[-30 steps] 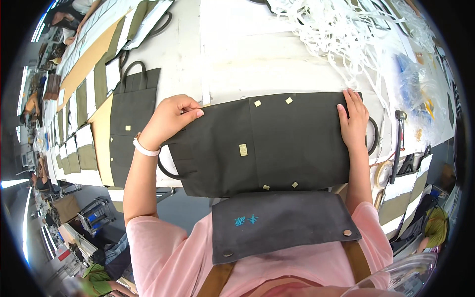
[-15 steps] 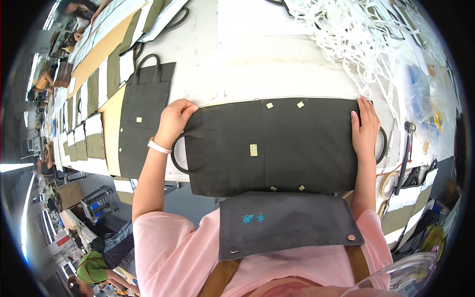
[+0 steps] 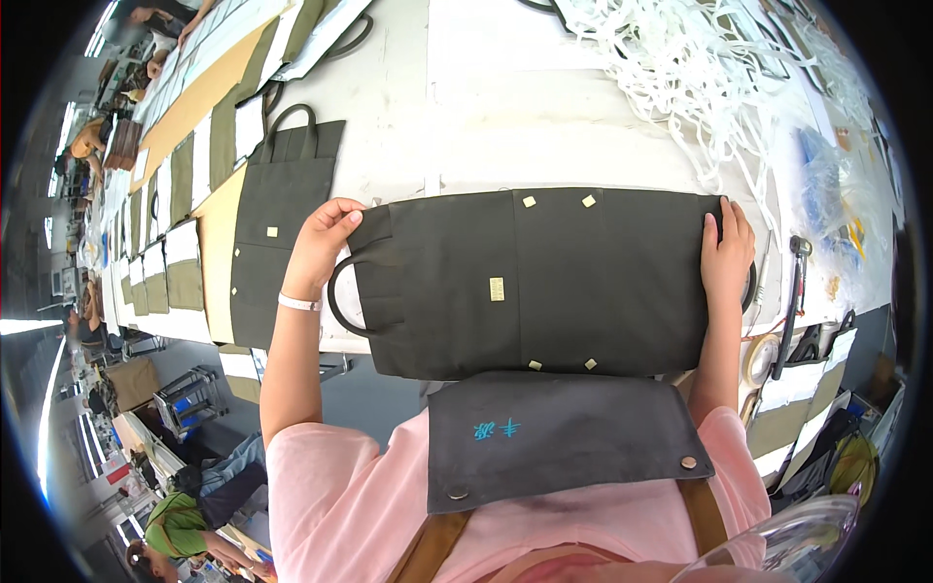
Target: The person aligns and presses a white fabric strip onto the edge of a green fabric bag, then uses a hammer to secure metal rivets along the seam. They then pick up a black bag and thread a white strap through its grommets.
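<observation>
A dark, flat tote bag piece (image 3: 612, 282) lies crosswise before me, overhanging the table's near edge. Looped handles (image 3: 348, 296) stick out at its left end, and part of another shows at its right end. Small pale yellow squares (image 3: 497, 290) dot its surface. My left hand (image 3: 326, 243) pinches its far left corner between thumb and fingers. At the far right corner, my right hand (image 3: 727, 251) grips the edge, thumb on top and fingers along the side; the fingertips' undersides are hidden.
Another dark bag piece (image 3: 287, 199) lies at the left, beside rows of olive and white pieces (image 3: 180, 262). Tangled white strips (image 3: 671, 78) are heaped at far right. A tape roll (image 3: 761, 360) and a black-handled tool (image 3: 799, 282) sit at the right edge. People work at the left.
Both hands have moved slightly outward, the left one leftward and the right one rightward. The bag piece's far left corner has shifted left and its far edge looks straighter.
</observation>
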`<state>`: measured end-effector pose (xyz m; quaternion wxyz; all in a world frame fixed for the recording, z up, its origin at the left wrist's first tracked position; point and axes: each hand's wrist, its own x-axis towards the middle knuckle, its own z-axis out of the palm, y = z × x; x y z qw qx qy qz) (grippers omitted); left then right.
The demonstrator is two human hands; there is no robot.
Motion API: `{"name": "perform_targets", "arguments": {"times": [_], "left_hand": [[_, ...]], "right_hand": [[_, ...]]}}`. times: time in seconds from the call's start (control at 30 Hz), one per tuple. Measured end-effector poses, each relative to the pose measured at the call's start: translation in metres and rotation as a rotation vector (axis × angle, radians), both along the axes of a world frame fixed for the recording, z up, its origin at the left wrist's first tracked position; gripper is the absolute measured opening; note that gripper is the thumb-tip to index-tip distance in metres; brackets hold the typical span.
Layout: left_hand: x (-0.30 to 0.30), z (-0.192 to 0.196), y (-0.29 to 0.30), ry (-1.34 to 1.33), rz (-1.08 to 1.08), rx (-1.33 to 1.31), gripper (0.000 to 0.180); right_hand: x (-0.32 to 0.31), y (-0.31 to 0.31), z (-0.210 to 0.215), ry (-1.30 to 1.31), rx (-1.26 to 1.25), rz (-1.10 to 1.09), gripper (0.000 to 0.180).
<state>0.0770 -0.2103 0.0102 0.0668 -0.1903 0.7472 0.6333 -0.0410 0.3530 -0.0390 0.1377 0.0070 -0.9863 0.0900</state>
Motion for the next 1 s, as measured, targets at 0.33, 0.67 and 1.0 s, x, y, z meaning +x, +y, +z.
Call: {"name": "perform_targets", "arguments": {"times": [0.33,0.67,1.0], "left_hand": [[-0.074,0.009,0.076,0.008,-0.580,-0.505,0.019],[-0.023,0.034,0.052,-0.020,-0.493,-0.495,0.014],[0.008,0.117,0.041,0.159,-0.335,-0.382,0.020]], "right_hand": [[-0.002,0.002,-0.007,0.197,0.043,0.100,0.037],[0.007,0.003,0.031,-0.037,-0.186,-0.121,0.051],[0.057,-0.002,0.143,0.220,-0.499,-0.013,0.057]]}}
